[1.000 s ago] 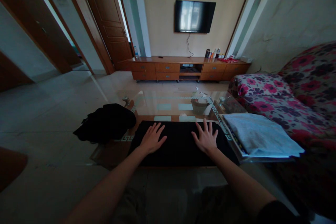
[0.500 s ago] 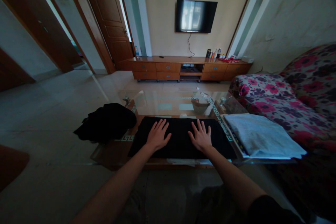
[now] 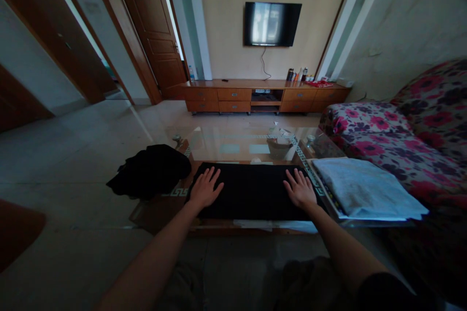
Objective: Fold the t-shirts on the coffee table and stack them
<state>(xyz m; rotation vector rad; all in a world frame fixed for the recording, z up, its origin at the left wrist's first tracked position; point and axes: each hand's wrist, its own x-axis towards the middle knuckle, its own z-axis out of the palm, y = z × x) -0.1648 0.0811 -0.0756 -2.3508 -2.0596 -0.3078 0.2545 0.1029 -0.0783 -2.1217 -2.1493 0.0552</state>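
A black cloth (image 3: 251, 192), folded into a flat, wide rectangle, lies along the near edge of the glass coffee table (image 3: 233, 140). Palm down on its left end rests my left hand (image 3: 206, 188), fingers spread. My right hand (image 3: 301, 188) lies flat on the right end, its fingers also apart. Neither hand grips anything. To the left, a heap of black fabric (image 3: 149, 171) sits on the table's corner, crumpled and apart from my left hand. What kind of garment the cloth is, I cannot tell.
Right of the cloth, a light blue-grey folded sheet (image 3: 365, 188) lies on a flat stack at the table's edge. A flowered sofa (image 3: 386, 126) stands at the right. Beyond the table are a low wooden cabinet (image 3: 233, 93) and a wall television (image 3: 272, 24).
Both hands have slid apart over the black cloth, the left one leftward and the right one rightward, toward its ends. The black heap and the blue-grey sheet stay in place.
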